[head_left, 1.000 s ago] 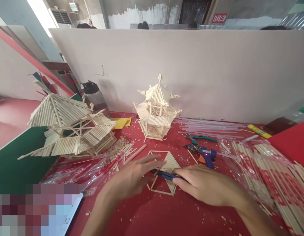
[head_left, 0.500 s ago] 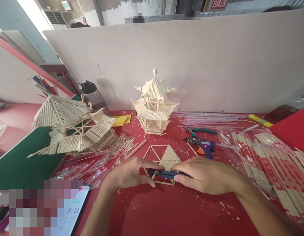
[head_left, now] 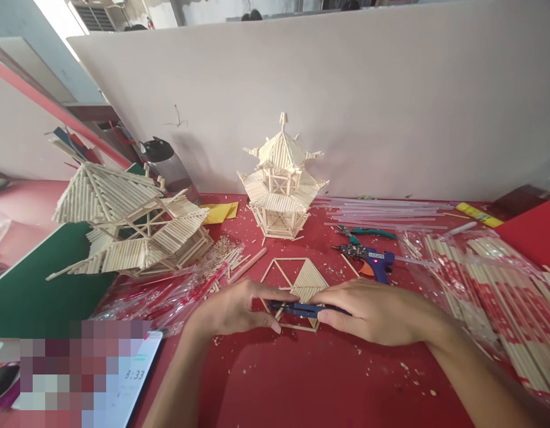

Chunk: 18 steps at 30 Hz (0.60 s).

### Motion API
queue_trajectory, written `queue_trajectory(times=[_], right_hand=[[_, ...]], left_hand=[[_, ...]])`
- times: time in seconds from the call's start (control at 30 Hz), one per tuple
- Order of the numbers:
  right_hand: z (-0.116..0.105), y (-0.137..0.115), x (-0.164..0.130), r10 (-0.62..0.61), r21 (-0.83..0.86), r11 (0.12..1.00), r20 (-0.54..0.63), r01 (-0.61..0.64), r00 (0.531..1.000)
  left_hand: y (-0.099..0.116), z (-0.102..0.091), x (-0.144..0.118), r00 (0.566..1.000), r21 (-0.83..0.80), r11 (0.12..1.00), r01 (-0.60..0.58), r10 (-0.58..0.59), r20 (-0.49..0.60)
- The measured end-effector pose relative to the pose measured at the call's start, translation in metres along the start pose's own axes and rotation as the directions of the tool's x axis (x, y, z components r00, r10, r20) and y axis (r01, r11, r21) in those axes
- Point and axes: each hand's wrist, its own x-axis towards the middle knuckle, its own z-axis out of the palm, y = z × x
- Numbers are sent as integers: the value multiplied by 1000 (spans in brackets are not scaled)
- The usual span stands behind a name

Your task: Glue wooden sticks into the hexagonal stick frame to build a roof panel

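Bright daylight from upper left; edges warped
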Motion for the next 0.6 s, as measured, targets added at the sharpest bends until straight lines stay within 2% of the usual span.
queue_trajectory(times=[0.37,0.6], right_hand=[[5,-6,3,42,-33,999,-25,-43,999],[14,-12,10,49,-211,975,-74,-64,996]], left_hand=[[-4,-2,1,1000,30,1000,4,-4,-15],[-11,-6,3,1000,88,996,-12,11,8]])
